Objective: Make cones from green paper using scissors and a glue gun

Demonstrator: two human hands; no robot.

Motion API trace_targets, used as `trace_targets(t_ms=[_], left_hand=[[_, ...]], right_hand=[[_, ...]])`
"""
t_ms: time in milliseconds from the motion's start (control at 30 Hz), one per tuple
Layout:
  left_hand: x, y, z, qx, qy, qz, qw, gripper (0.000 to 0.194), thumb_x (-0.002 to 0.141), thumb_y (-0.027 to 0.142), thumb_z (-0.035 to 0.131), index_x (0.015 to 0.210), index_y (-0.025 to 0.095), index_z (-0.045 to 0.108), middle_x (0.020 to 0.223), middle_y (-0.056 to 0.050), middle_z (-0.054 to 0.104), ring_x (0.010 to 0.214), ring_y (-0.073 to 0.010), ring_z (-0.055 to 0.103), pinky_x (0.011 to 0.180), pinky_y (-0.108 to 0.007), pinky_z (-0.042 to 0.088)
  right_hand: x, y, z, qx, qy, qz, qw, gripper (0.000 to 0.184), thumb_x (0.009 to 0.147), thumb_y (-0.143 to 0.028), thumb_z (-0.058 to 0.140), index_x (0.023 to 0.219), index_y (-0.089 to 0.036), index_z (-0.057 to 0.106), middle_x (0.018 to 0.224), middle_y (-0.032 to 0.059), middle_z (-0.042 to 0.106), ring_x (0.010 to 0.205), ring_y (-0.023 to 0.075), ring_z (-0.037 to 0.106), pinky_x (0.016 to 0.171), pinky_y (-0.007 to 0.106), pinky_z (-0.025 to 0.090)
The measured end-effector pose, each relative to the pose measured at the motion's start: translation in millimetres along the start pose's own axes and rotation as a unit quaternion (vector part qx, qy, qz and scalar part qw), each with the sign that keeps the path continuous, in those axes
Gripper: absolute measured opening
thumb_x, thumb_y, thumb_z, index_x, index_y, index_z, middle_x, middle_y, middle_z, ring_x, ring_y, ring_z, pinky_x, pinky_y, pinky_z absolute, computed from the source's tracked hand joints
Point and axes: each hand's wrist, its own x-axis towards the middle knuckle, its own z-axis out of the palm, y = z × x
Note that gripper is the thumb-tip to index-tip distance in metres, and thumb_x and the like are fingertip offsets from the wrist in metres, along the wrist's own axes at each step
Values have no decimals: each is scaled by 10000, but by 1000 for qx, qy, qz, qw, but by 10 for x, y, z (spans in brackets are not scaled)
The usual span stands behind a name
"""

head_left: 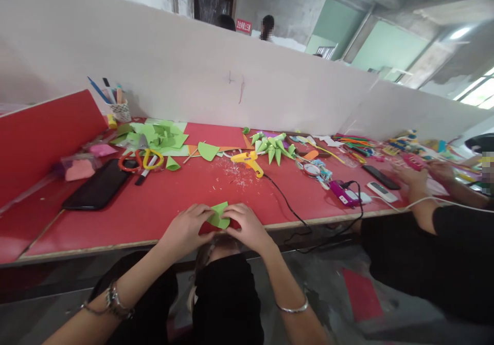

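Note:
Between my hands, at the front edge of the red table (154, 221), is a small piece of green paper (219, 215). My left hand (190, 227) grips its left side, fingers bent over it. My right hand (247, 224) pinches the right side between thumb and fingers. The paper looks slightly curved. Beyond it lies a yellow glue gun (249, 163) amid white scraps. A green paper cone (173, 164) rests near the orange and yellow handled scissors (153, 160). Several green paper cones joined in a spiky cluster (273, 147) sit farther back.
A black phone (98, 185) and a marker (146, 171) lie at left, with green paper sheets (162, 134) and a pen cup (121, 110) behind. The glue gun's cord (287, 201) runs to a purple power strip (343, 193). At right, another person's hands (415, 180) work. A white partition (185, 72) stands behind.

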Motion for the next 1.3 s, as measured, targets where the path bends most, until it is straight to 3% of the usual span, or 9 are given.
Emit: trace_targets(t_ms=[133,267,500,733,1033,1300], left_hand=[[-13,55,70,2,4,-21,1000,275,747,259,559,1013,190,551,968,-69,548,899,-201,529,751,-317,460],[-23,68,91,2,4,-28,1000,224,790,253,510,997,175,544,921,-64,527,862,-190,522,744,-319,463],[-80,6,35,2,-35,27,999,328,773,295,558,1084,204,507,978,-63,525,921,-205,501,791,-339,445],[-79,36,36,34,-35,28,998,231,822,339,489,1001,205,548,895,-48,547,869,-193,528,722,-307,456],[-29,-43,53,41,-18,35,998,175,869,277,409,923,211,562,855,-25,564,790,-144,553,639,-235,428],[-27,-171,49,-25,-30,34,999,221,882,294,374,837,175,555,814,-24,548,760,-133,536,660,-235,422]], right_hand=[[-1,-49,29,-54,25,16,998,223,799,-263,542,1012,-209,581,1063,60,529,969,185,461,829,315,369],[25,-42,4,-60,-9,1,998,247,812,-276,531,1049,-223,577,1008,44,559,926,169,473,804,297,382],[2,-3,-43,-31,-44,-22,998,403,738,-375,610,1102,-215,549,1043,48,548,955,178,462,824,306,375],[-56,-8,30,4,4,-28,1000,203,830,-322,505,947,-194,611,962,37,587,876,149,497,787,288,376],[1,-1,57,53,50,-7,997,164,836,-292,501,823,-175,615,861,24,602,821,128,514,757,248,382],[88,16,68,48,35,23,998,171,833,-272,505,716,-169,577,785,18,573,780,124,517,707,231,383]])
